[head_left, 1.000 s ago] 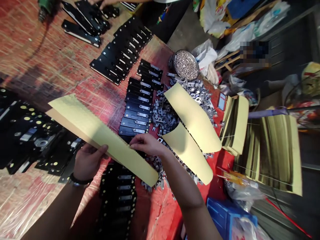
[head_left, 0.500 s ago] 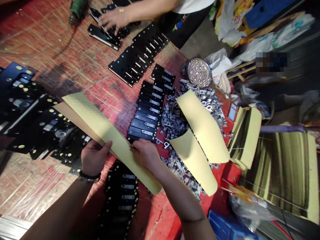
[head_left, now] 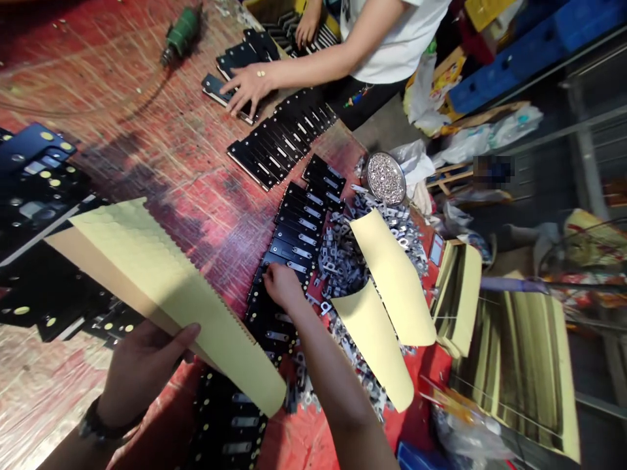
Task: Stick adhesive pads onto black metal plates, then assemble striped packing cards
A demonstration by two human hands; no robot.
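My left hand (head_left: 142,369) grips a sheet of yellow dot stickers (head_left: 196,307), thumb on top. The sheet has a scalloped edge and a tan backing showing at its left. My right hand (head_left: 281,284) is closed over a row of overlapping black metal plates (head_left: 289,238), with fingertips pinched at the row's left edge. Whatever it pinches is too small to make out. Small metal clips sit on these plates, and yellow dots mark some of their ends. More dotted black plates (head_left: 228,418) lie under the sheet's lower end.
Loose metal clips (head_left: 337,261) are heaped right of the plates, under two yellow sheets (head_left: 392,281). Behind stands a bowl of small metal parts (head_left: 386,177). A co-worker's hand (head_left: 249,88) touches black plates at the back. A green power tool (head_left: 181,32) lies back left.
My right hand has left the sticker sheet and is now at the plate row. My left hand has moved left and down with the sheet. The view has shifted.
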